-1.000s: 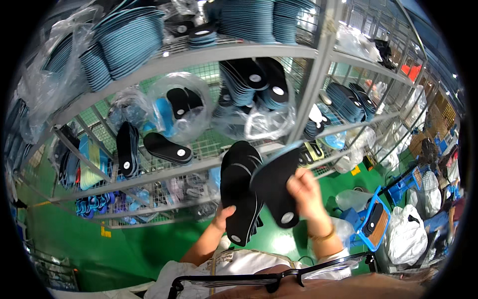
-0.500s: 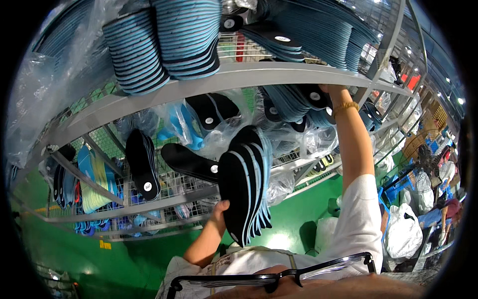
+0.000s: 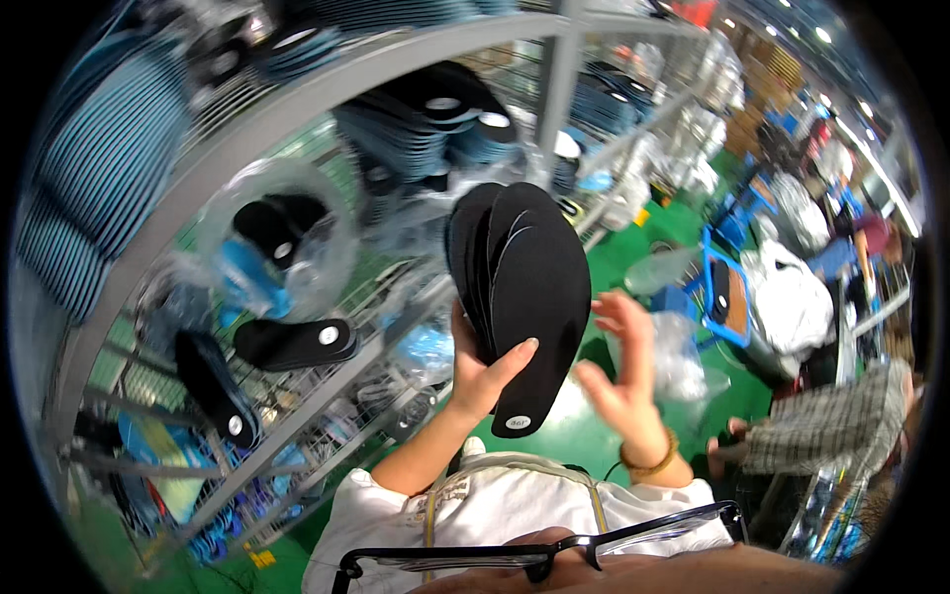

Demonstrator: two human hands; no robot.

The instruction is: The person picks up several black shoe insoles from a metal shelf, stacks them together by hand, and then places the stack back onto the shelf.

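Note:
A fanned bunch of black shoe insoles (image 3: 542, 287) is upright in front of my body. My left hand (image 3: 480, 376) is closed round its left side, thumb across the front one. A round white sticker shows at that insole's lower end, and blue edging shows between some layers. My right hand (image 3: 625, 371) is just to the right of the bunch, apart from it, fingers spread with nothing in them. Beyond the bunch, stacks of black and blue insoles (image 3: 416, 124) lie on the rack.
A grey metal rack (image 3: 213, 178) with mesh shelves runs along the left. On it lie a loose pair of black insoles (image 3: 295, 344) and a clear plastic bag (image 3: 341, 223). To the right are a blue-framed chair (image 3: 727, 322), white sacks (image 3: 792, 297) and a checked cloth (image 3: 826, 426).
My right hand has come back from the insole stack on the rack to beside the held bunch. The view has turned right, and the held insoles now face me more squarely.

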